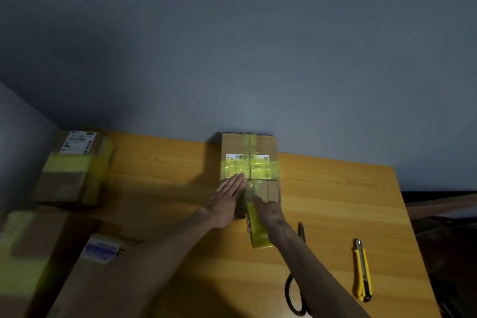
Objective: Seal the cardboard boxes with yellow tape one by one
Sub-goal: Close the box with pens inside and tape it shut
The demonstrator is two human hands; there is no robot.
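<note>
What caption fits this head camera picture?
Left hand presses a taped cardboard box; right hand holds the yellow tape roll.

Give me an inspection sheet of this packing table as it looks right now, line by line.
Surface: wooden table, dimly lit.
Job's things: cardboard box against the wall, yellow tape crossed over its label; tape roll at its near end; far-left box and near-left box, both with yellow tape.
Clutter: utility knife, scissors, blue-printed packet.
Hands: left hand flat on the cardboard box; right hand holds the tape roll.
Cables: nothing seen.
Surroundings: grey wall; dark shapes at right, unclear.
</note>
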